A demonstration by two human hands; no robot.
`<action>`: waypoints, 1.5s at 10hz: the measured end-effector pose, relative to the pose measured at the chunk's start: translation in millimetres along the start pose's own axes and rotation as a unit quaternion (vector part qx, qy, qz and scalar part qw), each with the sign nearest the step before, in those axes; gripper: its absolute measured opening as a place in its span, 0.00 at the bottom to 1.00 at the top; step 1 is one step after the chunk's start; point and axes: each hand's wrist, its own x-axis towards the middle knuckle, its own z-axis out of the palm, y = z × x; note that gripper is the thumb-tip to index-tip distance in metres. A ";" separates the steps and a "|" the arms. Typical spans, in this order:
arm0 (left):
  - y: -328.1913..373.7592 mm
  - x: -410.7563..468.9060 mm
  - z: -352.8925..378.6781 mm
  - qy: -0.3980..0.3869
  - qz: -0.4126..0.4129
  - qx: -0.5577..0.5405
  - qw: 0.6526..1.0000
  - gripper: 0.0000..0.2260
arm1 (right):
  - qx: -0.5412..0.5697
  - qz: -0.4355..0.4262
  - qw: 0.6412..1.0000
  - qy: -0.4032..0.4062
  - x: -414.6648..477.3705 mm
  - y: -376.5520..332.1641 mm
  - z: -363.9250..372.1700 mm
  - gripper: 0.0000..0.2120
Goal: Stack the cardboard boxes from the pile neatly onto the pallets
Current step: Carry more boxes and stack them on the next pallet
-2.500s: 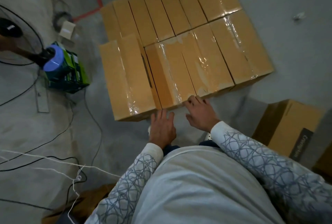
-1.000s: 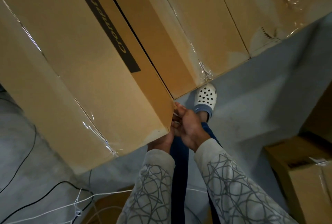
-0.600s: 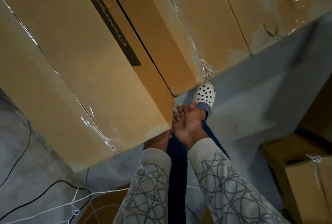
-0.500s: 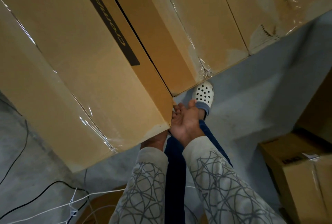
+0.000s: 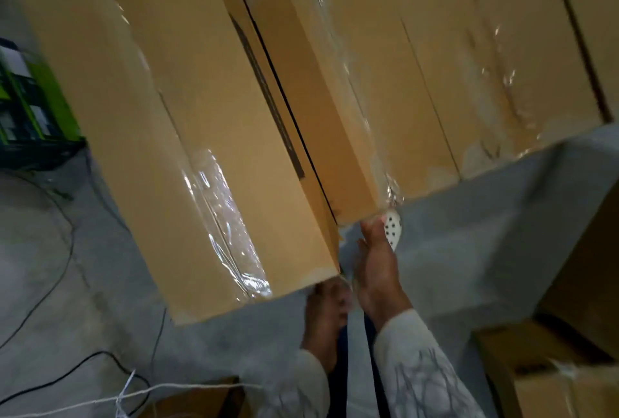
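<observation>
A large tape-wrapped cardboard box (image 5: 201,149) fills the left and middle of the view, its near corner right in front of me. It lies against a row of similar wrapped boxes (image 5: 435,82) to the right, with a dark gap between them. My left hand (image 5: 325,314) reaches up under the box's near bottom edge, fingers tucked beneath it. Beside that corner my right hand (image 5: 376,270) is raised with straight fingers, its tips at the bottom corner of the neighbouring box. No pallet shows. The view is blurred.
My white perforated shoe (image 5: 392,228) stands just under the box row. More cardboard boxes (image 5: 552,374) sit at the right and another brown box (image 5: 201,401) below. A green crate (image 5: 30,109) is at the left; black cables (image 5: 60,250) and white string (image 5: 167,391) cross the grey floor.
The view has swung left, showing the green crate again. My right hand's fingers have straightened and slid up to the neighbouring box's corner. My left hand stays under the box edge.
</observation>
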 end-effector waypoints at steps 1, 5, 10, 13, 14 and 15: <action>227.4 -286.7 -19.4 -0.064 0.092 0.058 0.992 0.09 | -0.111 -0.036 0.993 -0.019 -47.2 -34.1 4.8 0.34; 409.9 -260.6 -129.0 0.215 0.590 0.223 0.746 0.11 | -0.326 -0.366 0.862 -0.133 -121.2 -105.8 152.8 0.18; 574.1 -136.9 -352.2 0.275 0.439 0.144 0.843 0.41 | -0.546 -0.563 0.608 0.122 -106.4 -130.5 405.2 0.31; 572.0 -128.5 -365.9 0.048 0.279 -0.044 0.958 0.43 | -0.563 -0.452 0.666 0.187 -101.6 -140.4 443.6 0.41; 566.9 -122.3 -363.8 0.019 0.234 -0.086 0.968 0.41 | -0.536 -0.422 0.701 0.208 -101.1 -138.0 439.5 0.47; 560.1 -118.0 -368.9 -0.043 0.205 -0.173 0.962 0.31 | -0.514 -0.373 0.733 0.245 -98.8 -133.3 436.6 0.55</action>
